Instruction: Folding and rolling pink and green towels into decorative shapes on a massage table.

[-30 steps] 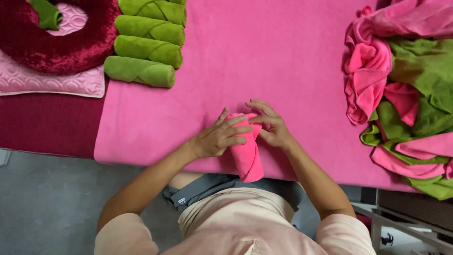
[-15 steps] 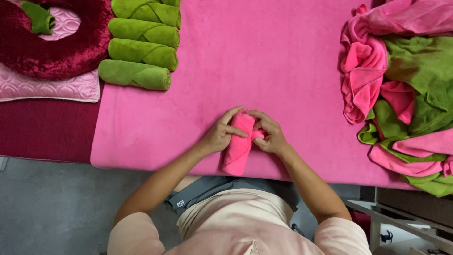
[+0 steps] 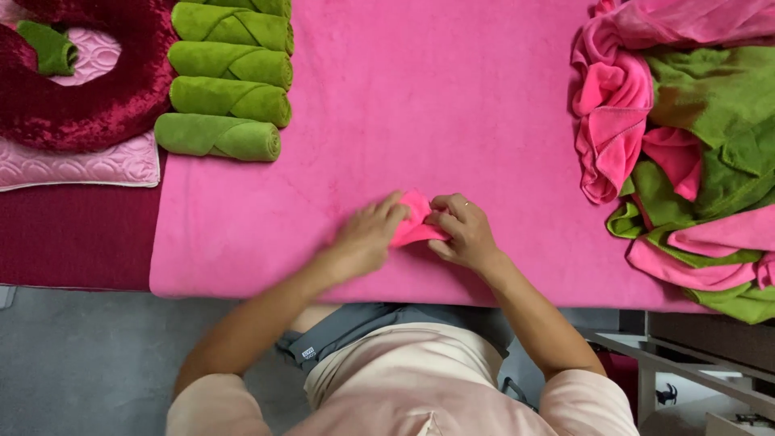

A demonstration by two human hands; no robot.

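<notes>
A small bright pink rolled towel (image 3: 413, 223) lies on the pink cloth-covered table (image 3: 452, 105) near its front edge. My left hand (image 3: 365, 236) covers most of the roll from the left, fingers on top. Pressing against the roll's right side, my right hand (image 3: 462, 232) has its fingers curled on the loose end. Only a short upper part of the roll shows between the two hands.
Several rolled green towels (image 3: 228, 81) lie in a row at the back left. A dark red plush ring (image 3: 89, 97) on a quilted pink pad (image 3: 77, 165) sits further left. A heap of loose pink and green towels (image 3: 686, 153) fills the right side.
The pink roll has turned from lengthwise toward me to lying under my hands. My left hand has slid over it and hides most of it. The view has shifted slightly.
</notes>
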